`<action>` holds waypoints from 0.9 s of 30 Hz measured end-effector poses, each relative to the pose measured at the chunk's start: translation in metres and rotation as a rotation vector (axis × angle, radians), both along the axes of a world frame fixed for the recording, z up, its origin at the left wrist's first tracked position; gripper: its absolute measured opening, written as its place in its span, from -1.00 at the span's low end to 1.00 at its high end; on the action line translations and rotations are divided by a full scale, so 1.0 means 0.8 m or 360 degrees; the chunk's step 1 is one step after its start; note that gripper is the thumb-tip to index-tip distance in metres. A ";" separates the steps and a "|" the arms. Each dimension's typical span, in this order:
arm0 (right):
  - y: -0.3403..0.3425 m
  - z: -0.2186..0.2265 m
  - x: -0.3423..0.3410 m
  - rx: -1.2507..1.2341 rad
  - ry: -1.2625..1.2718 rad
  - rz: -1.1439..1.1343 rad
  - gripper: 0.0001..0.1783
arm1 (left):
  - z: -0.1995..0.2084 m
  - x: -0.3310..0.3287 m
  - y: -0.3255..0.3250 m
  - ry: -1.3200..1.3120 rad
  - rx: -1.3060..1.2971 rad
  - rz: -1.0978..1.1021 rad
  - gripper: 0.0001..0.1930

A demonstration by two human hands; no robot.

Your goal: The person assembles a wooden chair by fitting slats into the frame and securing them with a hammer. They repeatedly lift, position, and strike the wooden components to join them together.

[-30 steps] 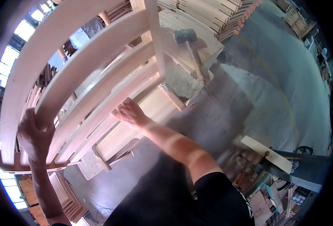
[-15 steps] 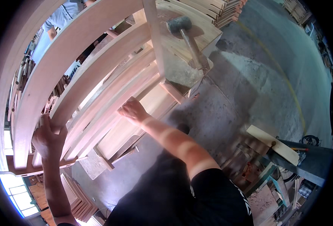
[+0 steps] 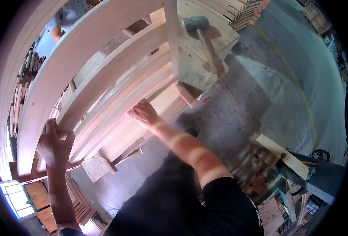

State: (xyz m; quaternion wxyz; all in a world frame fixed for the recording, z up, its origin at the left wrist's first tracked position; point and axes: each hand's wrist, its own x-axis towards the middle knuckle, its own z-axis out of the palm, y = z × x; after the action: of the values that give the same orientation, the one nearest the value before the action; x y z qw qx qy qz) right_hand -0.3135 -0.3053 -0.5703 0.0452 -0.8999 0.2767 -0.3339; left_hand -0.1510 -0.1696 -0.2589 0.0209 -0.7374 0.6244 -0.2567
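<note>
A large pale wooden slatted frame point(image 3: 115, 63) tilts across the left half of the view, its long curved slats running into an end rail point(image 3: 171, 37). Low on the left, my left hand point(image 3: 57, 147) is closed around one slat near its lower end, with the fingertips partly hidden. My right hand point(image 3: 144, 113) is closed on the edge of a lower slat near the middle; the wood hides its fingers. Beneath the frame sits a flat pale board point(image 3: 119, 146). Beyond the end rail, a mallet point(image 3: 196, 24) with a dark head and wooden handle lies on a wooden surface.
Stacked slatted wooden parts point(image 3: 241, 13) stand at the far edge. Another person point(image 3: 69, 17) is partly visible behind the frame. At the right, a pale board point(image 3: 282, 155) lies on a dark bench point(image 3: 319, 177) beside scrap wood. Wooden panels point(image 3: 79, 200) lean at the lower left.
The frame, mallet and surroundings appear slightly farther right in view. Both hands keep their hold on the slats. The person behind the frame has shifted a little.
</note>
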 end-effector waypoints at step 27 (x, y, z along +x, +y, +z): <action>0.000 -0.012 -0.007 0.0299 0.0232 0.0174 -0.87 | -0.024 0.011 0.016 0.0000 0.0045 -0.0111 -0.55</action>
State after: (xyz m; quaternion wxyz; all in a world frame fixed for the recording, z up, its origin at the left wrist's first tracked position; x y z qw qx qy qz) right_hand -0.3192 -0.3055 -0.5796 0.1272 -0.9274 0.2597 -0.2373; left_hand -0.1423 -0.1568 -0.2779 0.0225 -0.7149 0.6533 -0.2484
